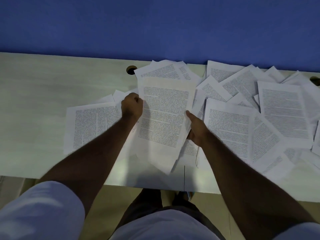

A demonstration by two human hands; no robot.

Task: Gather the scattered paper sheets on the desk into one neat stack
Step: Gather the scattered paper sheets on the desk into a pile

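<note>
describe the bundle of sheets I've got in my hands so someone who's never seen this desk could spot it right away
On the pale desk under the blue wall, find the middle of the paper spread. There the held bundle is gripped by the left hand and right hand. Unlike the flat sheets around it, it is lifted, its lower corner hanging toward the desk's front edge.

A bundle of sheets (164, 116) is held above the middle of the desk (43, 94), gripped at its left edge by the left hand (132, 105) and at its right edge by the right hand (195, 129). To the left of the bundle, a single sheet (90, 125) is laid flat on the desk, with a cable hole (131, 69) located behind it near the far edge. To the right, overlapping scattered sheets (259, 110) are spread on the desk up to the partition (155, 23), by which the desk is backed.
</note>
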